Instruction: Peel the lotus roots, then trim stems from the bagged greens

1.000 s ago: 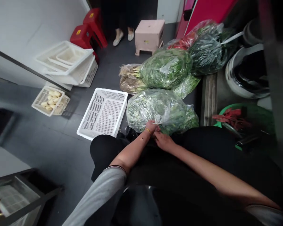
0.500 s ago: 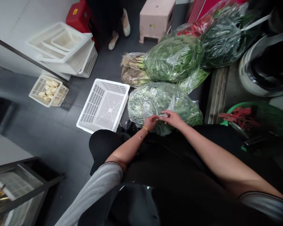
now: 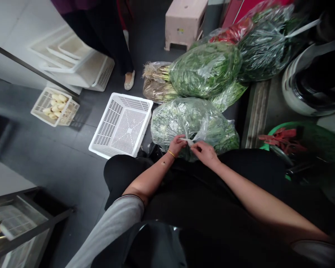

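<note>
A clear plastic bag (image 3: 181, 115) full of leafy greens lies on the floor right in front of my knees. Its gathered, twisted whitish neck runs between my two hands. My left hand (image 3: 177, 144), with a yellow band at the wrist, pinches one side of that neck. On the other side, the fingers of my right hand (image 3: 205, 152) are closed on the twisted plastic. To the left of the bag stands a white perforated basket (image 3: 100, 144), with nothing in it. Behind the bag lies another bag of greens (image 3: 206, 69), with roots and stalks sticking out at its left end.
A small basket of pale peeled vegetables (image 3: 54, 108) and stacked white baskets (image 3: 86, 76) stand at left. A person (image 3: 100, 33) stands near the stack. At right are a green tub (image 3: 276, 128) with red pieces and a large pot (image 3: 292, 89). A pink stool (image 3: 184, 22) is behind.
My right hand has turned and shifted slightly down, and more of the twisted bag neck shows between my hands. The other person has stepped left and nearer, now partly covering the stacked baskets.
</note>
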The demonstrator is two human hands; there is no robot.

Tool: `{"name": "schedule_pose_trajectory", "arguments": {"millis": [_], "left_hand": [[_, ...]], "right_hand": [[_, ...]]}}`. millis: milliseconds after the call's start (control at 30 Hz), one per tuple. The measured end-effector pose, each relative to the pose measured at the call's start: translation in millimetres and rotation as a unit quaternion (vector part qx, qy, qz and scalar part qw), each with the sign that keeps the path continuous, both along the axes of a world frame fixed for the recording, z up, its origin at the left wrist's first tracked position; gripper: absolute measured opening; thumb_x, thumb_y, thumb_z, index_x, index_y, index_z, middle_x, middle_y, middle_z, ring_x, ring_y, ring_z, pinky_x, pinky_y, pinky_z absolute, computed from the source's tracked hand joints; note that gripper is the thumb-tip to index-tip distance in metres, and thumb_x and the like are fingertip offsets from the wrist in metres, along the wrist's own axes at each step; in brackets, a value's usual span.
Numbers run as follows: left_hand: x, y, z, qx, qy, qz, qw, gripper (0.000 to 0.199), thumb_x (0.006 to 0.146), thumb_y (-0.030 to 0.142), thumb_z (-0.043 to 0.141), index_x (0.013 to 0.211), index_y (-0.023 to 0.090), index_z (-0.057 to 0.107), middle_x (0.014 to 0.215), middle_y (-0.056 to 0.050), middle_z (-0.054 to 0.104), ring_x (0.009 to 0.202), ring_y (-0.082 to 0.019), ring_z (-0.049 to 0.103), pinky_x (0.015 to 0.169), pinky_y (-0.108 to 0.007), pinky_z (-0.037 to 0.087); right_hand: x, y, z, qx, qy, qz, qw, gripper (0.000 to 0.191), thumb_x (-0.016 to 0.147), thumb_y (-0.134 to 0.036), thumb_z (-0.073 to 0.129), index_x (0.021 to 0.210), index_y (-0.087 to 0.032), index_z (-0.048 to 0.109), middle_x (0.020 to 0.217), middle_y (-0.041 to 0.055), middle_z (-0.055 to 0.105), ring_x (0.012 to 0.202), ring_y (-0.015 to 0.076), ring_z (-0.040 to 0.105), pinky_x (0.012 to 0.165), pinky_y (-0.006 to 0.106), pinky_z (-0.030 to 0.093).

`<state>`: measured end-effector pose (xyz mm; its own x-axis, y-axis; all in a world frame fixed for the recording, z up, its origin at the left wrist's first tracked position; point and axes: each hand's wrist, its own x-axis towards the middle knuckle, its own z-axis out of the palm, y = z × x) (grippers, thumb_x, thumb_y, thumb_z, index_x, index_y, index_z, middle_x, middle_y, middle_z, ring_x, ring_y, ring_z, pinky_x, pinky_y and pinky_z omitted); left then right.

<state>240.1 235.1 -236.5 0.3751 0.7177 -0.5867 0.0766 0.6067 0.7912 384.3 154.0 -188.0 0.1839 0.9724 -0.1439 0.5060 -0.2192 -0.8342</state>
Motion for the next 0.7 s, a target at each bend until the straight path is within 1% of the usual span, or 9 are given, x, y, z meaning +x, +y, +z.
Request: {"name": "schedule_pose_trajectory", "arguments": {"millis": [67,167,233,333,433,500,600,633,700], "left_hand": [[-0.5,4.3,1.1,0.087,0.09,-0.079,0.989,0.029,0.072,0.013,0.068,0.101,0.018,0.064,0.065,0.004,0.061,0.065,-0.012,0.058,0.073,-0.026,0.046],[-0.2,11.9,4.8,0.237,0.232,-0.185,0.925,0.014,0.078,0.021,0.068,0.091,0.019,0.069,0.06,0.003,0.058,0.065,-0.014,0.055,0.073,-0.026,0.043],[0.7,17.0,7.8,0.291,0.256,-0.217,0.896,0.012,0.084,0.028,0.063,0.088,0.019,0.07,0.063,0.002,0.059,0.066,-0.014,0.053,0.072,-0.026,0.041],[2.1,23.4,9.1,0.322,0.246,-0.229,0.885,0.017,0.089,0.031,0.058,0.085,0.019,0.069,0.067,0.001,0.061,0.067,-0.013,0.051,0.071,-0.024,0.039],[2.3,27.3,3.8,0.298,0.221,-0.208,0.905,0.022,0.089,0.032,0.057,0.077,0.017,0.066,0.063,0.002,0.057,0.064,-0.012,0.048,0.069,-0.023,0.038],[2.2,28.7,-2.6,0.257,0.19,-0.186,0.929,0.025,0.089,0.032,0.056,0.071,0.016,0.063,0.058,0.004,0.051,0.061,-0.011,0.045,0.066,-0.023,0.037],[3.5,30.7,-11.8,0.186,0.142,-0.146,0.961,0.026,0.087,0.03,0.057,0.065,0.016,0.056,0.054,0.005,0.045,0.055,-0.009,0.041,0.06,-0.023,0.035],[4.2,31.4,-13.7,0.165,0.124,-0.134,0.969,0.027,0.086,0.031,0.058,0.064,0.016,0.054,0.053,0.005,0.044,0.054,-0.009,0.04,0.059,-0.023,0.035],[5.5,32.9,-15.0,0.136,0.09,-0.117,0.98,0.029,0.084,0.036,0.061,0.064,0.016,0.053,0.053,0.006,0.044,0.052,-0.008,0.04,0.057,-0.022,0.036]], "right_hand": [[4.6,15.5,1.9,-0.025,0.088,-0.084,0.992,0.016,0.076,-0.037,0.058,0.074,-0.021,0.061,0.058,-0.0002,0.056,0.057,0.0157,0.051,0.059,0.029,0.043],[15.6,49.1,3.2,-0.058,0.235,-0.19,0.952,0.016,0.07,-0.035,0.062,0.075,-0.02,0.058,0.05,-0.0052,0.047,0.044,0.0102,0.041,0.045,0.024,0.033],[23.4,73.9,2.0,-0.075,0.311,-0.231,0.919,0.017,0.066,-0.029,0.067,0.075,-0.02,0.055,0.051,-0.0066,0.046,0.041,0.0076,0.038,0.041,0.021,0.029],[33.8,106.4,-2.0,-0.099,0.364,-0.276,0.884,0.027,0.063,-0.019,0.07,0.078,-0.021,0.047,0.052,-0.0089,0.044,0.04,0.0064,0.039,0.04,0.019,0.029],[43.5,123.4,-4.4,-0.106,0.368,-0.285,0.879,0.033,0.065,-0.015,0.07,0.083,-0.023,0.043,0.057,-0.0081,0.049,0.047,0.0088,0.05,0.046,0.021,0.041],[49.8,121.3,-2.5,-0.067,0.309,-0.252,0.915,0.03,0.069,-0.015,0.068,0.089,-0.021,0.047,0.065,-0.0055,0.055,0.057,0.0113,0.057,0.056,0.026,0.048],[53.1,98.5,3.6,0.007,0.093,-0.103,0.99,0.014,0.08,-0.02,0.061,0.094,-0.019,0.057,0.076,0.0002,0.062,0.073,0.0156,0.063,0.072,0.032,0.051],[51.0,88.2,4.9,0.01,0.012,-0.038,0.999,0.013,0.083,-0.022,0.058,0.095,-0.018,0.061,0.083,0.003,0.065,0.079,0.0178,0.064,0.077,0.033,0.05],[42.4,69.4,4.3,-0.025,-0.124,0.083,0.988,0.02,0.086,-0.022,0.056,0.103,-0.019,0.065,0.103,0.0079,0.067,0.092,0.0219,0.063,0.082,0.034,0.049]]}}
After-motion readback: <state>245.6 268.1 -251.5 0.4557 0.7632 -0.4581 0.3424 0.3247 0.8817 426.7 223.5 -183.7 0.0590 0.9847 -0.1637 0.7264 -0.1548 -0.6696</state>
